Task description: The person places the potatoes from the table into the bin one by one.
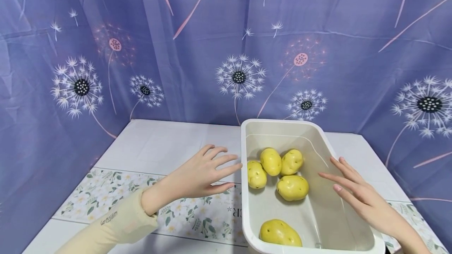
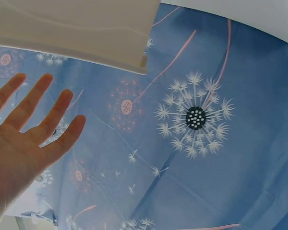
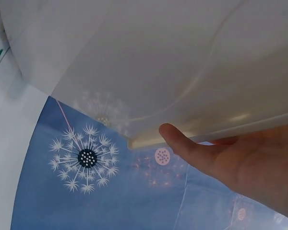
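A white plastic bin point(image 1: 300, 222) stands on the table with several yellow potatoes in it. Grouped toward its far left part are an upper potato point(image 1: 270, 162), one at the left wall point(image 1: 256, 175) and a wider one point(image 1: 292, 188), among others. A single potato point(image 1: 280, 233) lies at the near end. My left hand point(image 1: 206, 171) hovers just left of the bin, fingers spread and holding nothing; its fingertips come close to the left rim. Over the bin's right rim is my right hand point(image 1: 369, 203), fingers extended and gripping nothing. Whether it touches the rim is unclear.
The white table point(image 1: 169, 132) carries a floral strip point(image 1: 113, 191) across its middle. Behind and at both sides hangs a blue-purple curtain point(image 1: 197, 69) with dandelion prints. The bin's far end stands close to the back curtain.
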`<move>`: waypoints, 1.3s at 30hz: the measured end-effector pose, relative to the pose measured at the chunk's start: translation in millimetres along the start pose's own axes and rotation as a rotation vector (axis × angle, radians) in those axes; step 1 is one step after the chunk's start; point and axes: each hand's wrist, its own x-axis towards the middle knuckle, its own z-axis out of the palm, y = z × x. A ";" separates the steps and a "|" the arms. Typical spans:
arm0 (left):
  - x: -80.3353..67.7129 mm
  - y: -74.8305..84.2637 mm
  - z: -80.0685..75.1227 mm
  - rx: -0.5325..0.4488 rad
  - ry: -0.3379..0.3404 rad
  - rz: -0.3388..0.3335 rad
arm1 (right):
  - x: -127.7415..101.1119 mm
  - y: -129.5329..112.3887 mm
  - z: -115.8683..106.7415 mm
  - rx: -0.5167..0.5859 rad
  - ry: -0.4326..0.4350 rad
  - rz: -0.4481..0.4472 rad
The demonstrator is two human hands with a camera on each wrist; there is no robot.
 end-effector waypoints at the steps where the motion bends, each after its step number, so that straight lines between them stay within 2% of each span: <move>1: -1.6 0.0 0.5 -0.002 0.000 -0.004 | 0.0 -0.4 -0.3 0.005 -0.001 -0.001; 11: -23.5 -0.3 7.5 -0.031 -0.009 -0.063 | 0.8 1.3 -7.7 0.126 -0.073 0.010; 17: -35.2 -1.8 10.1 -0.045 -0.019 -0.103 | 2.1 4.6 -7.8 0.108 -0.054 0.006; 24: -46.3 -6.3 10.3 -0.067 -0.003 -0.156 | 1.1 12.7 -7.2 0.014 0.014 0.009; 32: -58.5 -9.6 15.4 -0.093 -0.053 -0.286 | -3.2 27.7 -8.5 0.006 0.031 0.089; 39: -68.1 -14.1 16.6 -0.135 -0.089 -0.420 | -6.3 40.1 -12.1 -0.058 0.043 0.147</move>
